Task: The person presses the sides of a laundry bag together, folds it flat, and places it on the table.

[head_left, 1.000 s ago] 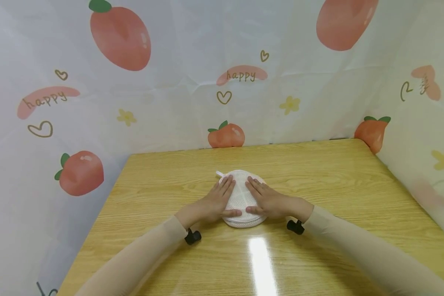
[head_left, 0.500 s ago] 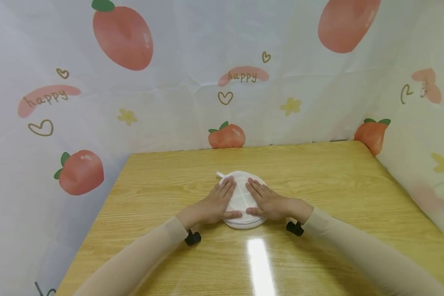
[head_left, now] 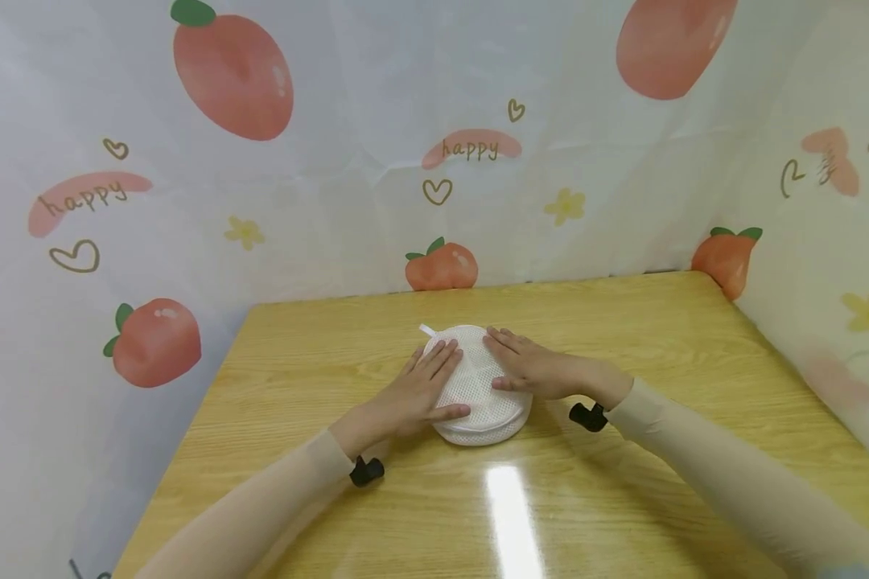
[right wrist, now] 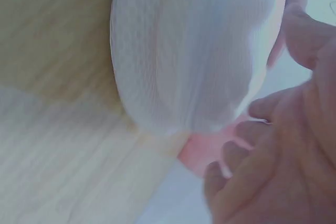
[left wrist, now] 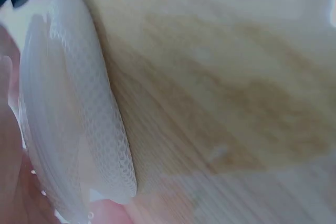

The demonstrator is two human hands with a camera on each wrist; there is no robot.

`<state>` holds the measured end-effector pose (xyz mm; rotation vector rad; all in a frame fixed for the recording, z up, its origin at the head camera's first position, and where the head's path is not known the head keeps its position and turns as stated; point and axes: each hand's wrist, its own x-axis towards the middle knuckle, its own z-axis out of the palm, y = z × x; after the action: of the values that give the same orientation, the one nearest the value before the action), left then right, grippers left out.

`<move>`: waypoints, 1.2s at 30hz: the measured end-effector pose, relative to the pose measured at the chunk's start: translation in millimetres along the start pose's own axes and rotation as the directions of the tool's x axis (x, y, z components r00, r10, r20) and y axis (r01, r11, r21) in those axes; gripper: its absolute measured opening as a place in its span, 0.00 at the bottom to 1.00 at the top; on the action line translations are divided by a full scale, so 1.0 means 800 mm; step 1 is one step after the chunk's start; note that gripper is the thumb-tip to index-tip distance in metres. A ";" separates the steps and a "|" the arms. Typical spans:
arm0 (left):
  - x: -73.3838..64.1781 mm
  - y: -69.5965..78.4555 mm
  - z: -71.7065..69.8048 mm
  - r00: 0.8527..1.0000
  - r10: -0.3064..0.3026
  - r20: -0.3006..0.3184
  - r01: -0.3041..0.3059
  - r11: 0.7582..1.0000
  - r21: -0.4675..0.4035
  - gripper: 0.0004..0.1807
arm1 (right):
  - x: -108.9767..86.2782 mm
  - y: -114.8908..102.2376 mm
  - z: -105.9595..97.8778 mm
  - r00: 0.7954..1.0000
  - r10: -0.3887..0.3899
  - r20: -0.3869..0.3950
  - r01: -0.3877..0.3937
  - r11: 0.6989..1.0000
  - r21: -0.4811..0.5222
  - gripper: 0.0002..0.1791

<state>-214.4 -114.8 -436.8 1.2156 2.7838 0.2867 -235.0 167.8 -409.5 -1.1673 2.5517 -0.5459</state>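
Observation:
A round white mesh laundry bag [head_left: 478, 394] with a small loop tab lies on the table at the middle of the head view. Its side wall and a seam band round the edge show in the left wrist view, where the bag [left wrist: 97, 93] stands puffed up. My left hand [head_left: 413, 394] rests on the bag's left side, fingers spread and straight. Over its upper right edge is my right hand [head_left: 539, 366], fingers extended. In the right wrist view, the right hand's fingers [right wrist: 252, 132] are loosely bent beside the bag; contact there is hard to tell.
The bag lies on a wood-grain table [head_left: 319, 346] with a bright light streak in front of it. A white curtain [head_left: 333, 217] printed with peaches and hearts hangs behind and at both sides. A black wrist mount [head_left: 589, 416] sits under the right wrist.
My right hand has lifted and shifted back and right across the bag. The left hand has moved slightly left. The bag looks fuller, its front edge thicker.

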 end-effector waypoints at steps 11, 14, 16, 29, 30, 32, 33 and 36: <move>-0.006 0.016 0.003 0.896 0.443 -0.027 -0.419 0.864 0.278 0.38 | 0.043 0.029 -0.023 0.994 -0.032 -0.100 0.036 0.999 0.040 0.35; 0.000 0.022 0.006 0.853 0.522 0.009 -0.496 0.803 0.331 0.38 | 0.059 0.033 -0.020 0.996 -0.059 -0.059 0.064 0.994 0.085 0.35; 0.002 0.024 0.008 0.836 0.547 0.041 -0.524 0.774 0.356 0.37 | 0.066 0.034 -0.017 0.996 -0.074 -0.039 0.078 0.990 0.116 0.35; 0.009 0.023 0.023 0.845 0.512 0.155 -0.535 0.807 0.251 0.36 | 0.077 0.040 0.015 0.989 -0.108 0.105 0.092 0.985 0.148 0.34; 0.010 0.023 0.025 0.848 0.505 0.164 -0.530 0.811 0.247 0.36 | 0.077 0.040 0.015 0.989 -0.101 0.110 0.084 0.986 0.145 0.34; 0.011 0.024 0.027 0.851 0.493 0.183 -0.525 0.813 0.250 0.36 | 0.077 0.040 0.015 0.988 -0.100 0.114 0.083 0.986 0.147 0.34; 0.012 0.024 0.028 0.851 0.488 0.193 -0.523 0.814 0.252 0.35 | 0.078 0.041 0.016 0.988 -0.099 0.117 0.081 0.986 0.145 0.34; 0.013 0.024 0.027 0.855 0.470 0.219 -0.515 0.819 0.253 0.35 | 0.080 0.042 0.019 0.986 -0.106 0.127 0.089 0.987 0.135 0.34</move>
<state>-204.2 -91.9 -454.4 1.9431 2.3964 -0.2102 -291.8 135.5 -444.4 -1.2446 2.3209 -0.6230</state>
